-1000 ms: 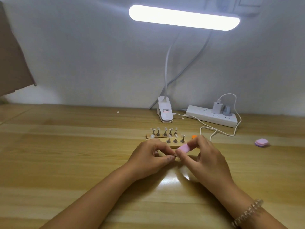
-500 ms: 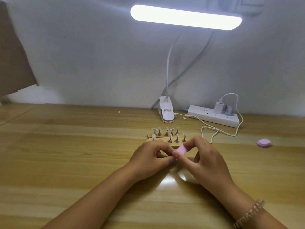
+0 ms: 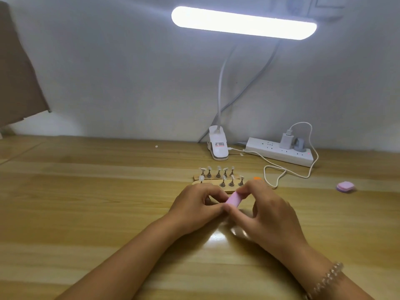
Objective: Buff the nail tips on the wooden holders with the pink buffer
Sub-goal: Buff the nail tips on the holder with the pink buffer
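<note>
**Bench count, one pass**

Hands: two, left hand (image 3: 194,204) and right hand (image 3: 266,213).
Pink buffer (image 3: 234,199): one.
Wooden holders: two, back holder (image 3: 197,176) and front holder (image 3: 195,182).
Nail-tip stands showing: nine. Back row (image 3: 218,172) has five, front row (image 3: 232,180) four.
Lamp (image 3: 243,22): one.
Power strip (image 3: 279,153): one, with two plugs in it, white charger (image 3: 286,140) and grey plug (image 3: 299,145).
White cable (image 3: 279,169): one.
Pink pad (image 3: 345,186): one; can't tell if stacked.
Orange bit (image 3: 257,178): one, mostly hidden.
Bracelet (image 3: 329,278): one.
</note>
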`<action>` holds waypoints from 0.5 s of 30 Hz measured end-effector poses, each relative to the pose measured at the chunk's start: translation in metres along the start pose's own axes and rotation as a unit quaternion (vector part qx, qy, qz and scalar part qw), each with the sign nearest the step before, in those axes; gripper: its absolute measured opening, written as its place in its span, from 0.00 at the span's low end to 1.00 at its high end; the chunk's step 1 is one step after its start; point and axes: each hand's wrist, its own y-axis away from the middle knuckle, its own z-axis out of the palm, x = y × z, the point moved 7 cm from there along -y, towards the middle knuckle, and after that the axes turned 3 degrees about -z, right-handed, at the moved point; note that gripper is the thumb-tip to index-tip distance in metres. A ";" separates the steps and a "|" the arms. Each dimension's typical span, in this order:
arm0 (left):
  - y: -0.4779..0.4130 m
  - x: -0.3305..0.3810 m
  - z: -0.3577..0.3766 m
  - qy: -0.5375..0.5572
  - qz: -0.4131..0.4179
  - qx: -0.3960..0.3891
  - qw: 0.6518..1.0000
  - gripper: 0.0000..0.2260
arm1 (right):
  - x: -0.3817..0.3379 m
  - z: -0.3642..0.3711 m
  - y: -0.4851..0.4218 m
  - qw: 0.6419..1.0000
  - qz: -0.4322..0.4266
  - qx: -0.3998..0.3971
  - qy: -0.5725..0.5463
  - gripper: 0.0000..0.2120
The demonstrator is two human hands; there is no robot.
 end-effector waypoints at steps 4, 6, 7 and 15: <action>0.000 0.002 0.001 0.000 0.005 -0.002 1.000 0.06 | 0.028 -0.013 -0.004 0.989 0.099 0.078 -0.078 0.13; 0.000 0.003 0.001 -0.003 0.004 -0.004 1.000 0.05 | 0.020 -0.011 -0.003 0.993 0.069 0.061 -0.067 0.14; 0.000 0.003 0.001 -0.007 0.001 -0.005 1.000 0.04 | 0.011 -0.006 -0.001 0.998 0.035 0.033 -0.050 0.14; 0.000 0.004 -0.001 -0.025 0.001 0.001 1.000 0.07 | 0.007 0.002 -0.002 1.000 0.013 -0.011 0.001 0.15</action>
